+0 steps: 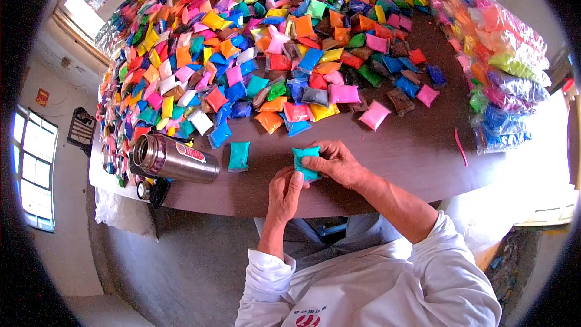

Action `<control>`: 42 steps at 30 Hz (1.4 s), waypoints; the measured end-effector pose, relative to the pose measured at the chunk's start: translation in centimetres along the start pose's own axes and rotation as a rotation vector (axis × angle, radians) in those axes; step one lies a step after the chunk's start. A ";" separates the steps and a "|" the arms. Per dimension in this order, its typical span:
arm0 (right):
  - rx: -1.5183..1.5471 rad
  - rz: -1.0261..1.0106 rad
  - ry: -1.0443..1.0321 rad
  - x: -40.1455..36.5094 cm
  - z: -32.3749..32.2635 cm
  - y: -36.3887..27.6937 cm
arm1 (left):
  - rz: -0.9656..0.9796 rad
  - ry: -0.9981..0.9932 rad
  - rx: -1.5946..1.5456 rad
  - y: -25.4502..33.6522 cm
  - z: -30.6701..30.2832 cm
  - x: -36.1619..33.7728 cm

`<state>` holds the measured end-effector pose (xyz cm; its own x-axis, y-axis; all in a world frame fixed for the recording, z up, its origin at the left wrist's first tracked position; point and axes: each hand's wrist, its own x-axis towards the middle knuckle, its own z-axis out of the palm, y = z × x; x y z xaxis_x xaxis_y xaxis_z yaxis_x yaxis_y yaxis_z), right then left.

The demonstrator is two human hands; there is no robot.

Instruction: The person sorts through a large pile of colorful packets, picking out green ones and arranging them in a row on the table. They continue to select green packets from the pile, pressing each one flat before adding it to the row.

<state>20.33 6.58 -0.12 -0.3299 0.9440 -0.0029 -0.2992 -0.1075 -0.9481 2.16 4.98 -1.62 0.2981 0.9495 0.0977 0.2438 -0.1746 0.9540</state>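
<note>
A small teal packet (301,156) is held just above the near edge of the table. My right hand (339,165) grips it from the right, the thumb pressed on its face and the fingers behind. My left hand (284,192) pinches its lower left side, thumb up; the fingertips behind the packet are hidden. A second teal packet (239,156) lies flat on the table to the left of my hands. Beyond them, a pink packet (374,115) and an orange packet (269,122) lie at the front of a large heap of coloured packets (242,54).
An open steel flask (187,160) stands or lies tilted at the left, near a black-and-silver cap (145,190). Clear bags of packets (505,79) are stacked at the right. A thin pink strip (461,147) lies on the dark tabletop (411,163).
</note>
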 end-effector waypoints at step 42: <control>0.006 0.139 0.019 0.5 -0.4 0.1 | -0.035 0.012 -0.038 0.7 -0.1 0.0</control>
<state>20.52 7.17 -0.35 -0.3515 0.9256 -0.1402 -0.2573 -0.2395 -0.9362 2.21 4.90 -0.95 0.2788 0.9580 0.0668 0.2182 -0.1309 0.9671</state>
